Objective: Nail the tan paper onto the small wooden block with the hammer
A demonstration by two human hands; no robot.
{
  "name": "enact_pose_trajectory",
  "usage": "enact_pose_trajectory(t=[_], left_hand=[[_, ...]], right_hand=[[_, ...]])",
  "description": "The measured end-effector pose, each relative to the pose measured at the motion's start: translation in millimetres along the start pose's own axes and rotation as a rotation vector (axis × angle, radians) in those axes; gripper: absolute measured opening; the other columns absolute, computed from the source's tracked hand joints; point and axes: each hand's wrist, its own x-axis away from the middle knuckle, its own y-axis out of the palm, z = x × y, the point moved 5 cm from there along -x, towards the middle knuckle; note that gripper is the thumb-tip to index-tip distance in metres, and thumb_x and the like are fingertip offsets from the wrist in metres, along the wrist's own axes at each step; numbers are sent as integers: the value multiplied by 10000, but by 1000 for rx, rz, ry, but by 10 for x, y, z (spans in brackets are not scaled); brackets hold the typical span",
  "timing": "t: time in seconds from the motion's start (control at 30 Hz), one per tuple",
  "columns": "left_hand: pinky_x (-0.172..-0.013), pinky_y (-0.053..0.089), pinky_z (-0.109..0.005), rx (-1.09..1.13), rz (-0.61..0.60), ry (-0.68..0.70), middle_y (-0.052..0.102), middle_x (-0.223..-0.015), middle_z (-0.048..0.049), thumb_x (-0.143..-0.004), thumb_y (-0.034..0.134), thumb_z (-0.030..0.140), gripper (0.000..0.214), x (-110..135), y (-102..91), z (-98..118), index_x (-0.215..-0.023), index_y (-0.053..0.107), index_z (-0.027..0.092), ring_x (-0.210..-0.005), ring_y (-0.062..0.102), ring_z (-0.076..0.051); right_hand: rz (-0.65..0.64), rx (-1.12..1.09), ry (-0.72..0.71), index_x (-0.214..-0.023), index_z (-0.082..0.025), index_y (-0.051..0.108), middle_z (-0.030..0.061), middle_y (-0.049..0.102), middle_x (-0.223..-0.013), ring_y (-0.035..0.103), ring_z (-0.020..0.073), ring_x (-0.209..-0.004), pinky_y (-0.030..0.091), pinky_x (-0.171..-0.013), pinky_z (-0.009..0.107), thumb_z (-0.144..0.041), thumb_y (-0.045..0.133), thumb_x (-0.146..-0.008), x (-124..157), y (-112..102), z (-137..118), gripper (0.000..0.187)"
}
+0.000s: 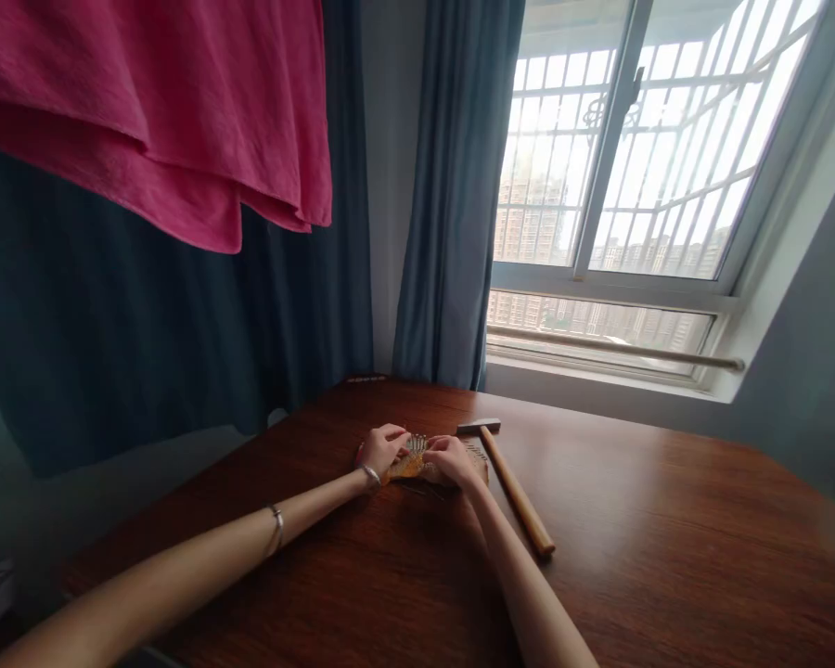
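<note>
A small wooden board with metal tines or nails (417, 456) lies on the dark wooden table (654, 566), far from me. My left hand (381, 448) rests on its left side, fingers curled over it. My right hand (454, 460) covers its right side, fingers bent down onto the metal pieces. Both hands hide most of the object, so its exact kind is unclear. A hammer (511, 484) with a light wooden handle and metal head lies just right of my right hand, head pointing away from me.
Grey-blue curtains (452, 204) hang behind the table, beside a large barred window (640, 158). A pink cloth (153, 111) hangs overhead at the upper left. A small dark object (366, 378) sits at the table's far edge.
</note>
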Motion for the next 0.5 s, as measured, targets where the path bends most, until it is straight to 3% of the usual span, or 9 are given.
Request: enact_pose_trajectory(t=[0.13, 0.23, 0.37, 0.5], left_hand=[[-472, 487, -227, -60, -1, 70, 629, -820, -39, -739, 544, 413, 264, 10, -28, 108, -833, 578, 169, -721, 627, -176], [-567, 498, -251, -211, -26, 213, 591, -811, -33, -726, 565, 401, 243, 52, -98, 232, -772, 597, 164, -755, 593, -170], [-786, 448, -285, -457, -225, 403, 562, -863, -30, -673, 637, 331, 165, 192, -149, 382, -665, 638, 166, -812, 562, -161], [-797, 413, -262, -588, -436, 477, 545, -901, -19, -672, 645, 289, 107, 346, -127, 435, -658, 666, 185, -832, 547, -153]], right_hand=[[-55, -23, -32, -626, -129, 654, 54, 656, -952, 585, 144, -863, 419, -698, 188, -216, 553, -705, 12, -47, -8, 154], [-120, 8, -58, -643, -132, 665, 54, 656, -951, 584, 152, -871, 424, -696, 196, -222, 575, -691, 20, -133, -13, 136], [-250, 119, -92, -595, -156, 678, 15, 671, -794, 585, 144, -751, 414, -639, 198, -172, 653, -581, 28, -225, -62, 33], [-366, 244, -93, -553, -187, 686, -24, 632, -587, 542, 117, -560, 393, -536, 204, -186, 711, -498, 66, -203, -122, 60]])
